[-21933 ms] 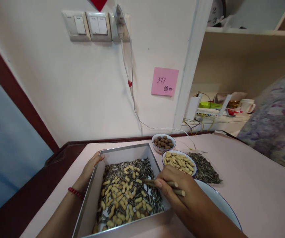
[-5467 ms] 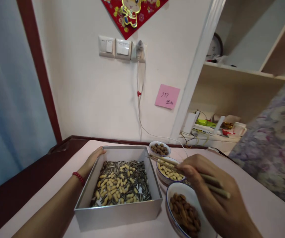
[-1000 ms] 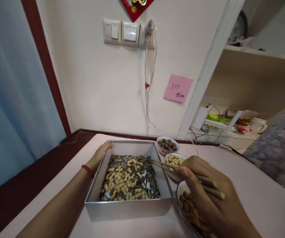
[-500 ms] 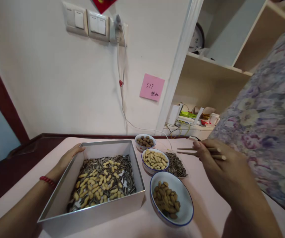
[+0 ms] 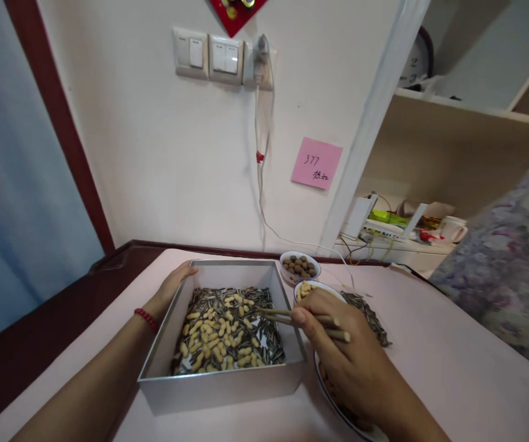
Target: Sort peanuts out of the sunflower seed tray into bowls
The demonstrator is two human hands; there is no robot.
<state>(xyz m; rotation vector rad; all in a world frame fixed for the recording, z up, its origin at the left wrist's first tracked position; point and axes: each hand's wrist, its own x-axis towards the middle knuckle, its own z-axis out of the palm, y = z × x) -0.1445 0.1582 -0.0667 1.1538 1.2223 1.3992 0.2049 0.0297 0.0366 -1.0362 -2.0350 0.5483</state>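
Observation:
A square metal tray (image 5: 220, 387) holds a mix of striped sunflower seeds and pale peanuts (image 5: 222, 331). My left hand (image 5: 172, 288) rests on the tray's far left rim, a red bead bracelet on its wrist. My right hand (image 5: 338, 350) grips a pair of chopsticks (image 5: 287, 316) whose tips reach into the tray above the seeds. Beneath that hand a blue-rimmed bowl (image 5: 338, 408) is mostly hidden. A bowl of peanuts (image 5: 308, 288) peeks out behind my right hand.
A small bowl of brown nuts (image 5: 300, 267) stands at the back, and a heap of sunflower seeds (image 5: 368, 310) lies on the pink table (image 5: 453, 368). A white cable (image 5: 264, 202) hangs down the wall. Flowered fabric (image 5: 508, 264) fills the right side.
My right hand has swung left from beside the seed heap, bringing the chopstick tips into the tray. It now covers the near bowl. The left hand stays on the rim.

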